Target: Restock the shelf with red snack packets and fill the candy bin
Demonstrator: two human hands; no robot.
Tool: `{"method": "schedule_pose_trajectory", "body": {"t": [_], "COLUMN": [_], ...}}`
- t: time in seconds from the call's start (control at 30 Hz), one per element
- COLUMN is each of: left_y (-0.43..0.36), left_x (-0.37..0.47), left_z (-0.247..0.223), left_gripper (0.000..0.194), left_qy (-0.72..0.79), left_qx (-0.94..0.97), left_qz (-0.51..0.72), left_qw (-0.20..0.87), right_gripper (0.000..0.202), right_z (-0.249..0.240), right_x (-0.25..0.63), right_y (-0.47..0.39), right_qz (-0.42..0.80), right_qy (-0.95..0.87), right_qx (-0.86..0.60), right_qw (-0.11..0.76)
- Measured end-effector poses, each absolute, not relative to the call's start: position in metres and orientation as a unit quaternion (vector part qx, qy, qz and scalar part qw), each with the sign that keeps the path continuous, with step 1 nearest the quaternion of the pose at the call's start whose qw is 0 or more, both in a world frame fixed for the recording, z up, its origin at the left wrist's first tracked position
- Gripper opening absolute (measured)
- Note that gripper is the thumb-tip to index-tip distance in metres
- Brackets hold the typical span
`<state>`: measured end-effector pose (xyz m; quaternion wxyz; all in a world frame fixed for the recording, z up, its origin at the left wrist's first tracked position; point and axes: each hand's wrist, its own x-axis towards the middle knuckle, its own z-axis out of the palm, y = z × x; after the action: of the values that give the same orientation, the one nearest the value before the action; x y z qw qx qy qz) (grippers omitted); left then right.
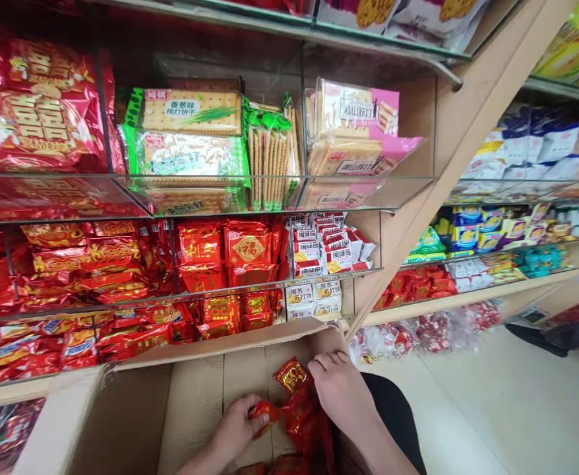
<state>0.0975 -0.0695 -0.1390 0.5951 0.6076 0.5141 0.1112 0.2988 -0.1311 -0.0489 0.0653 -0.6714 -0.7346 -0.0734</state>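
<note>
Glossy red-and-gold packets (293, 375), loose in a cardboard box (195, 404)

Bright floor (472, 412), dim upper shelf recess (195, 36) — blur toward the side edges.

Inside the cardboard box (121, 415), our left hand (237, 422) is bare, and so is our right hand (339, 382) at the box's right side. Our forearms (376, 439) are uncovered as far as they show. Just right of the box, our leg (393, 412) makes a smooth, rounded shape in plain black cloth.
</note>
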Motion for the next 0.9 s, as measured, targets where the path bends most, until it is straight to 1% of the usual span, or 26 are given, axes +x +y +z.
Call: {"method": "schedule_pose_trajectory", "body": {"t": [0.1,0.2,0.27,0.33,0.43,0.5,0.6,0.67,0.77,0.83,0.9], "left_y": [-0.066,-0.069,-0.073,-0.078,-0.088,-0.094,-0.102,-0.104,-0.103,-0.102,-0.1], "left_x": [0.097,0.1,0.104,0.109,0.114,0.115,0.111,0.105,0.094,0.087,0.082], "left_z": [-0.102,-0.073,-0.06,-0.05,-0.04,-0.037,-0.044,-0.055,-0.068,-0.067,-0.053], "left_gripper": [0.031,0.029,0.03,0.03,0.029,0.031,0.039,0.039,0.031,0.03,0.03], "left_qy": [0.418,0.416,0.424,0.42,0.391,0.371,0.365,0.373,0.399,0.418,0.426], "left_qx": [0.567,0.438,0.37,0.337,0.349,0.392,0.466,0.501,0.558,0.608,0.662], "left_qz": [0.201,0.255,0.277,0.287,0.276,0.267,0.277,0.285,0.27,0.242,0.212], "left_qw": [0.681,0.755,0.779,0.792,0.806,0.799,0.757,0.727,0.676,0.63,0.579], "right_gripper": [0.02,0.021,0.021,0.024,0.034,0.037,0.022,0.018,0.017,0.013,0.016], "right_z": [-0.05,-0.049,-0.046,-0.042,-0.038,-0.041,-0.054,-0.066,-0.08,-0.084,-0.086], "right_x": [0.299,0.3,0.299,0.295,0.282,0.27,0.255,0.249,0.245,0.245,0.243], "right_y": [-0.132,-0.132,-0.133,-0.136,-0.141,-0.144,-0.147,-0.149,-0.151,-0.153,-0.154], "right_qz": [-0.078,-0.076,-0.058,-0.009,0.16,0.275,0.373,0.409,0.438,0.458,0.473], "right_qy": [-0.732,-0.73,-0.727,-0.712,-0.667,-0.618,-0.531,-0.494,-0.493,-0.504,-0.508], "right_qx": [-0.673,-0.674,-0.676,-0.68,-0.648,-0.61,-0.589,-0.586,-0.571,-0.541,-0.509], "right_qw": [0.069,0.08,0.106,0.174,0.332,0.413,0.482,0.496,0.488,0.494,0.509]}}
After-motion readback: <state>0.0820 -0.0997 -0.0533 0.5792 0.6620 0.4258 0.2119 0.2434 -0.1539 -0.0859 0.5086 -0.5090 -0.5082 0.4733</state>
